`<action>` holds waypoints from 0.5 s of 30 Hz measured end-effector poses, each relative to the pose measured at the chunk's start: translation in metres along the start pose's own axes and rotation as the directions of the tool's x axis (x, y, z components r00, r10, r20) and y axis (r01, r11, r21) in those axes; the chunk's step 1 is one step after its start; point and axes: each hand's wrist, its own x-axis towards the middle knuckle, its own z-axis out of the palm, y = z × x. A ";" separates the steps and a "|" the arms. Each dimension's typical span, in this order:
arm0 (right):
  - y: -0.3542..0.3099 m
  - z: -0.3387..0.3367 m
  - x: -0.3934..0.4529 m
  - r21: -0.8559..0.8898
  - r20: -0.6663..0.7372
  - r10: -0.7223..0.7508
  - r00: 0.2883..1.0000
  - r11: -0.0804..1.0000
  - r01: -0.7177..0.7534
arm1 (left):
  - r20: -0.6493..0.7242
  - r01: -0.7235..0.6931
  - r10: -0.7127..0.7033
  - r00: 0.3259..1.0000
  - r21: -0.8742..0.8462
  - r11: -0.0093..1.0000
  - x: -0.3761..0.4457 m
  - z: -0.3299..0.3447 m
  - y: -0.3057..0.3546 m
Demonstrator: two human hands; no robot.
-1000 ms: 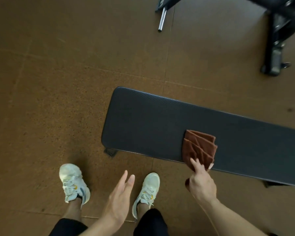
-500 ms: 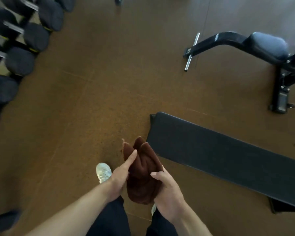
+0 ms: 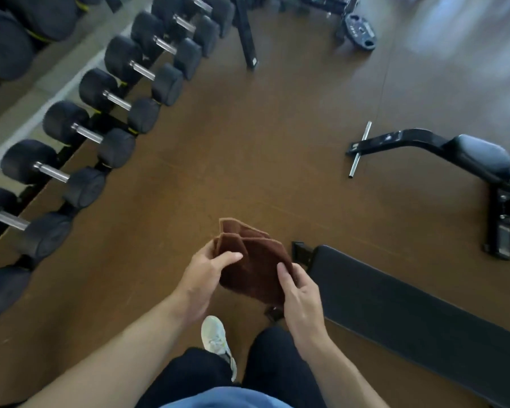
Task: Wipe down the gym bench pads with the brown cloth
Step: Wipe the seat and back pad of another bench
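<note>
The folded brown cloth (image 3: 255, 262) is held up in front of me, above the floor and just left of the bench. My left hand (image 3: 205, 273) pinches its left folds between thumb and fingers. My right hand (image 3: 299, 298) grips its lower right edge, thumb on top. The flat black bench pad (image 3: 409, 316) runs from the centre down to the lower right, with nothing on it. Its near end sits right beside my right hand.
A rack of black dumbbells (image 3: 100, 119) lines the left side. A second black bench frame with a padded seat (image 3: 477, 154) stands at the right, a steel bar (image 3: 359, 150) across its foot. A weight plate (image 3: 359, 32) lies at the top. Brown floor (image 3: 248, 160) fills the middle.
The cloth was lifted off the bench pad by my right hand, and my left hand joined to hold it. My view has swung left and up, bringing the dumbbell rack into sight.
</note>
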 end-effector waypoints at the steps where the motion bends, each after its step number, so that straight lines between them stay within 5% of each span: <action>1: -0.008 0.004 0.003 -0.011 0.034 -0.033 0.999 0.999 0.033 | 0.003 -0.021 0.021 1.000 -0.012 1.000 0.003 -0.007 0.008; 7: -0.040 0.006 0.031 -0.175 0.219 -0.055 0.974 0.980 0.095 | -0.054 -0.169 0.208 0.977 0.402 0.900 0.029 -0.020 0.039; 11: -0.064 0.003 0.060 -0.063 0.254 -0.040 0.966 0.996 0.058 | 0.245 -0.207 0.111 0.963 0.407 0.890 0.048 0.004 0.064; 15: -0.101 -0.010 0.104 0.047 0.263 -0.006 0.965 0.999 -0.006 | 0.476 -0.175 -0.080 0.876 0.467 0.867 0.087 0.042 0.094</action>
